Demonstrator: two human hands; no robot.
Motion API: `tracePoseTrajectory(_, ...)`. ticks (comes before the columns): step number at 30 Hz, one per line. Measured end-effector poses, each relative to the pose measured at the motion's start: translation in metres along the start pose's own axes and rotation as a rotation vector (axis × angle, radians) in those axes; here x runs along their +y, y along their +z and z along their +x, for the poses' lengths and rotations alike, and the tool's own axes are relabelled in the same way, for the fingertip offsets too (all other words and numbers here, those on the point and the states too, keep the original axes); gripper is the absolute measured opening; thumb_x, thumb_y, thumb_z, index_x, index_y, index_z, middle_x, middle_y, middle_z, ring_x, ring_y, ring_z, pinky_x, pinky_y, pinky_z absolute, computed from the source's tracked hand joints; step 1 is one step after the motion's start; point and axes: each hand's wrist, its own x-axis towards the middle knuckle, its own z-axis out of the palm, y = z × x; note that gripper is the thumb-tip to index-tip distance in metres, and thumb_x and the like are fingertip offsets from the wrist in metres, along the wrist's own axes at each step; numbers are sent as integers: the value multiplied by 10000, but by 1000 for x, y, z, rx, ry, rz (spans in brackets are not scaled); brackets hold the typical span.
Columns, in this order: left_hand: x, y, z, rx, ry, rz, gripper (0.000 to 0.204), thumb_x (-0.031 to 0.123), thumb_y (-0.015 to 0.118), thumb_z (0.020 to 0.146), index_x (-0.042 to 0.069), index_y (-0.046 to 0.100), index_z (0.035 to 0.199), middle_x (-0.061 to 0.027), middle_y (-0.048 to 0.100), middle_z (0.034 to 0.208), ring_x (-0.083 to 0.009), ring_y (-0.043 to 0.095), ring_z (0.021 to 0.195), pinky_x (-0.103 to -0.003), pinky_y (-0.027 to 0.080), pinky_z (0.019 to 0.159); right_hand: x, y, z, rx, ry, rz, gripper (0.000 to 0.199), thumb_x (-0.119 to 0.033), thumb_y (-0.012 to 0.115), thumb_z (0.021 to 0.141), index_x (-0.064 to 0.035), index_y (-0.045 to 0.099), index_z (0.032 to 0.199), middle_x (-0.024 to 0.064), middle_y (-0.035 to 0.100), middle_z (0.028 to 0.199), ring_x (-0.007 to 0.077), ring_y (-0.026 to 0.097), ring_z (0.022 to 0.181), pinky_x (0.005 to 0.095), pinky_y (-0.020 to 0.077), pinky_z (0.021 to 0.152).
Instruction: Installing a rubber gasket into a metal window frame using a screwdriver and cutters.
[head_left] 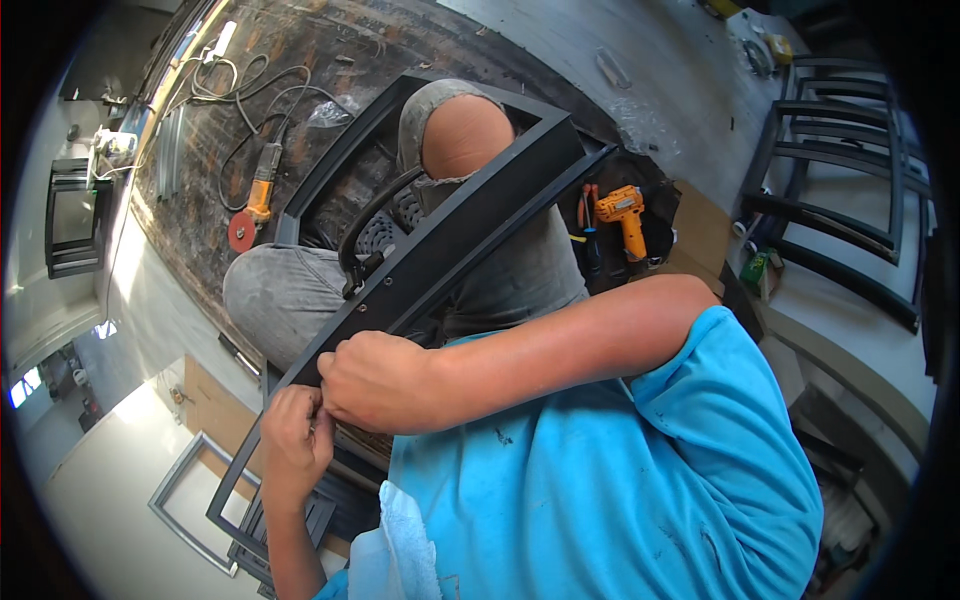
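Both hands close on the same spot of a dark metal frame (470,225). The right hand (375,380) is curled into a loose fist against the lower part of the long frame bar, fingers folded in; whether they pinch a small part between them cannot be told. The left hand (293,435) sits just below and touching it, fingertips bunched at the bar's edge, also nearly shut, and any small item in it is hidden.

The frame lies tilted across the person's lap, resting on the grey trousers (280,290), with one bare knee (465,130) showing through its upper opening. A curved black handle (365,225) is mounted on the bar just above the hands, near a row of small holes.

Handling judgement: the frame looks like stiff metal section, rigid and fairly heavy for its length, with a smooth painted face that may slip in a bare palm. Take hold on the long bar or at a corner, not on the handle.

Further out, an angle grinder (258,195) with a red disc lies on the dark floor at left, its cable looped beyond. A yellow drill (625,215) lies at right. More dark frames (850,170) are stacked at far right.
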Motion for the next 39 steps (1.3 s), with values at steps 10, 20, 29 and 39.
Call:
tracePoseTrajectory(10,-6,22,1,145,112,-16,180,-66,616,704,-29,555,869,-177,573,832,-397,559,788,-468,455,690,7,18,1,223,69,54,239,-197,654,838,28,670,914,125,622,810,256,679,688,359,550,575)
tracePoseTrajectory(20,13,22,15,143,72,17,202,-51,630,708,-29,577,901,-181,594,862,-401,572,811,-467,468,710,17,0,-14,212,73,73,213,-144,684,777,30,658,897,150,632,842,290,683,703,375,555,588)
tracePoseTrajectory(29,40,33,45,140,87,-79,171,-69,603,797,-30,591,963,-194,591,920,-406,581,903,-472,489,794,33,-33,-52,148,193,28,137,-122,643,792,12,635,819,185,624,840,304,673,684,400,537,584)
tracePoseTrajectory(39,51,51,52,319,118,-208,164,-115,621,766,-35,612,909,-174,638,886,-379,619,844,-435,495,741,36,-36,-64,180,282,54,158,-63,681,777,24,584,866,171,598,825,337,667,691,422,543,600)
